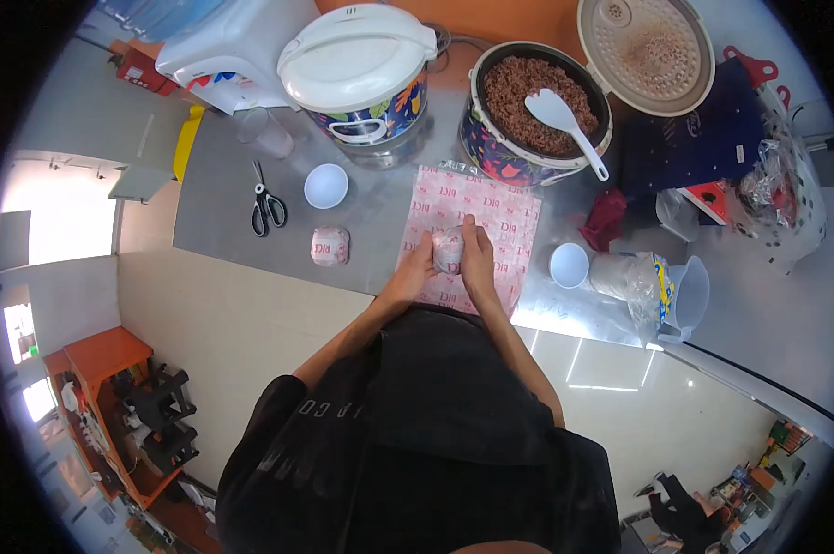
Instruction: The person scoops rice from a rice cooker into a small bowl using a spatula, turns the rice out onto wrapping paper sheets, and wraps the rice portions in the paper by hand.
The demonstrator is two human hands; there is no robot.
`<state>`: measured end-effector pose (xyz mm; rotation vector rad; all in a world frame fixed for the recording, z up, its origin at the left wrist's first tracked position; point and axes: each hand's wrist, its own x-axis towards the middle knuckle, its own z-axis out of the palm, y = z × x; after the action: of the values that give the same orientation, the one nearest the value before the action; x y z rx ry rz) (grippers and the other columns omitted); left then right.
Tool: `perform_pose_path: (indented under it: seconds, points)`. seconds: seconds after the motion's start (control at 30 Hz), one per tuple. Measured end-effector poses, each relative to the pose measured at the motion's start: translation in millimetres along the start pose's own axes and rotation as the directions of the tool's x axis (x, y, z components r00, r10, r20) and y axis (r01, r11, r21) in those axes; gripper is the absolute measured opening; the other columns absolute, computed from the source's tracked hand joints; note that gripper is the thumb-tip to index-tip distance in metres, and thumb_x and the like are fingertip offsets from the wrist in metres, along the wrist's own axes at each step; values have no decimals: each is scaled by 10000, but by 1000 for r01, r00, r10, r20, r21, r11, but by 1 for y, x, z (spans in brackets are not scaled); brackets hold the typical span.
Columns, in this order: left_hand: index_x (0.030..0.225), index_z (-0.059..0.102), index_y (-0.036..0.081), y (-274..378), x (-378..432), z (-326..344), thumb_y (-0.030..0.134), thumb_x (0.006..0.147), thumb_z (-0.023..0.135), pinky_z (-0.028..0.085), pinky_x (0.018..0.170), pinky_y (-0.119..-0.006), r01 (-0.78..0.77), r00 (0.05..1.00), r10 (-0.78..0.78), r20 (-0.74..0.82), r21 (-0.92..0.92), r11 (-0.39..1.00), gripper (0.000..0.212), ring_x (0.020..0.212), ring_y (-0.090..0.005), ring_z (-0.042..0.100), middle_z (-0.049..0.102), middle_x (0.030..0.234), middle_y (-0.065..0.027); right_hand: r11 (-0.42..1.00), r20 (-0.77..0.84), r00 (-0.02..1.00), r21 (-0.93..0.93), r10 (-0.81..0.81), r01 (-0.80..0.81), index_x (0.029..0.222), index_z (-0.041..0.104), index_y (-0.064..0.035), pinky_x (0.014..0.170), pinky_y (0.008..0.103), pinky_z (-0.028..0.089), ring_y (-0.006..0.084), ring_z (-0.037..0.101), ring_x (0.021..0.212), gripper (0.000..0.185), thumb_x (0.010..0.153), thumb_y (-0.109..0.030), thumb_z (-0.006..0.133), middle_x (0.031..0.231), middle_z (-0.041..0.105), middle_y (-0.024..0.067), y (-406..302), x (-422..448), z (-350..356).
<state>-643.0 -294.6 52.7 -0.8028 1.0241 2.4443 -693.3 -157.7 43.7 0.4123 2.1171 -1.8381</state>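
Between my left hand (417,266) and my right hand (478,260) is a rounded bundle (448,251) in printed pink paper, gripped from both sides. It is held over a stack or sheet of the same pink printed wrapping paper (472,201) on the steel table. A second paper-wrapped bundle (330,246) sits to the left, below a small white bowl (326,185). Behind the paper stands an uncovered rice cooker (507,163) with reddish-brown cooked rice (514,90) inside. A white rice paddle (562,121) lies across the rice and the cooker's rim. What the bundles contain is hidden.
Black-and-white scissors (268,208) and a clear cup (266,133) rest at left. A lidded rice cooker (361,76) stands behind them. To the right are another white bowl (569,265), a plastic-wrapped stack of cups (617,273), a clear jug (690,294) and a dark red cloth (604,218).
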Motion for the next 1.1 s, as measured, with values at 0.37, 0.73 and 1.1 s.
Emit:
perform_pose_path:
  seconds: [0.37, 0.73, 1.1]
  points:
    - [1361, 578, 41, 17, -10, -48, 453, 1071, 512, 481, 895, -353, -82, 988, 108, -112, 218, 973, 508, 1019, -141, 608, 636, 1246, -24, 989, 538, 843, -115, -19, 96, 1368, 538, 87, 1040, 409, 462, 299, 589, 1218, 749, 988, -556, 589, 1324, 599, 251, 8, 18, 41]
    - [1480, 477, -15, 57, -48, -134, 282, 942, 691, 406, 1076, -479, -13, 485, 873, 53, 998, -53, 651, 1244, -415, 527, 563, 1394, -232, 981, 407, 913, -165, -30, 105, 1377, 537, 64, 991, 438, 508, 375, 649, 1122, 681, 920, -401, 734, 1270, 641, 242, 15, 17, 127]
    - [1499, 486, 27, 41, -25, -158, 202, 989, 629, 382, 1111, -476, -28, 395, 919, -9, 999, 22, 557, 1303, -418, 491, 517, 1455, -243, 859, 586, 773, -241, -242, 451, 1386, 574, -77, 1050, 502, 451, 418, 550, 1207, 556, 884, -244, 744, 1248, 544, 220, 28, 2, 129]
